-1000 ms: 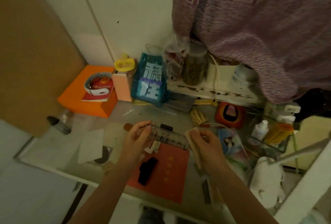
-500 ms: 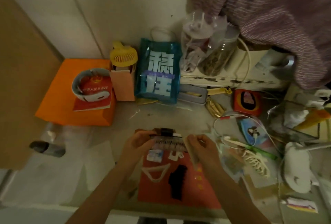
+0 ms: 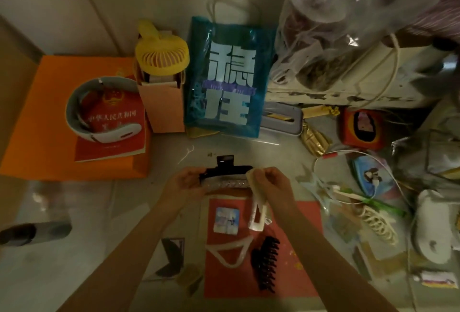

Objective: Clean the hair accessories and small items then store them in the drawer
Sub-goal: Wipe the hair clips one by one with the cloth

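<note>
A: What is being held?

B: A black hair clip [image 3: 225,173] with a pale, studded strip along its near edge, held level above the tabletop [image 3: 249,147], over the far edge of a red sheet [image 3: 306,214]. The left hand [image 3: 183,184] grips its left end, fingers curled round it. The right hand [image 3: 270,182] pinches a folded cream cloth [image 3: 258,193] against the clip's right end.

A: And below the hands?

B: On the red sheet lie a white rectangular clip [image 3: 257,217], a small blue-and-white square packet [image 3: 226,219], a pale triangular clip [image 3: 230,252] and a black claw clip [image 3: 266,263]. The white clip and the claw clip sit just beside each other.

A: Farther out?

B: To the right, a cream claw clip [image 3: 379,224] beside a white cable [image 3: 353,153]. Behind the hands stands a blue gift bag [image 3: 227,80] with large pale characters, a yellow handheld fan [image 3: 161,56] in a pink box to its left, and an orange box [image 3: 39,122] carrying a red booklet [image 3: 112,132] and a white neck band [image 3: 99,109].
</note>
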Available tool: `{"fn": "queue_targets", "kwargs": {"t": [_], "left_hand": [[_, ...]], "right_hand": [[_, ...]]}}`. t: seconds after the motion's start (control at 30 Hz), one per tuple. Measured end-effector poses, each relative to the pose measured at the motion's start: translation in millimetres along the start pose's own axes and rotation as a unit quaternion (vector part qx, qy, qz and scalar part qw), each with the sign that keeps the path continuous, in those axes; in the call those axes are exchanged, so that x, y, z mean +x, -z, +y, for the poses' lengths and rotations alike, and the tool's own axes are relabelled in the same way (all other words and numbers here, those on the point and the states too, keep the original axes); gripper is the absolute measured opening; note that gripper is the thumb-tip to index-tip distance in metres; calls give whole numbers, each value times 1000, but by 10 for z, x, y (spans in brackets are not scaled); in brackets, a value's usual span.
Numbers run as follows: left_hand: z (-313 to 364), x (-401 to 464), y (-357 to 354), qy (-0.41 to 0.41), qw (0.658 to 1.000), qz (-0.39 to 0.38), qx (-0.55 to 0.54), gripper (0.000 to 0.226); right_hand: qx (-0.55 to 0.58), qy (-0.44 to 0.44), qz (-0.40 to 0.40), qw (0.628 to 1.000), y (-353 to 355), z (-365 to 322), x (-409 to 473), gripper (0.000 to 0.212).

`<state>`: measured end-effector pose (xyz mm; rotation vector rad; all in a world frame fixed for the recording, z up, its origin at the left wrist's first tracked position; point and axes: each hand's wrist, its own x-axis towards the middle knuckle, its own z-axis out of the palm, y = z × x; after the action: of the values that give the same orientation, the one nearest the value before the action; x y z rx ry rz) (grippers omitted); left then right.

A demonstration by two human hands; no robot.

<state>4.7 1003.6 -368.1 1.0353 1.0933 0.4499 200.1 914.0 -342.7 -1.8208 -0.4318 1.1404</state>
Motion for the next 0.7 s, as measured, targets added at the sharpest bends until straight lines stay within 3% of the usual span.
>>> {"fn": "queue_targets", "kwargs": {"t": [0.13, 0.23, 0.47, 0.7], "left_hand": [[-93, 185, 141, 22, 1000, -10, -11, 48], [-174, 261, 184, 35, 999, -7, -11, 44], [-286, 261, 188, 21, 998, 36, 52, 46], [-274, 203, 158, 14, 997, 67, 41, 54]], "right_hand": [[-55, -17, -13, 998, -122, 110, 219, 13], [-74, -37, -10, 997, -192, 192, 309, 12], [-72, -49, 18, 996, -276, 286, 338, 16], [-67, -57, 41, 995, -231, 256, 265, 15]]}}
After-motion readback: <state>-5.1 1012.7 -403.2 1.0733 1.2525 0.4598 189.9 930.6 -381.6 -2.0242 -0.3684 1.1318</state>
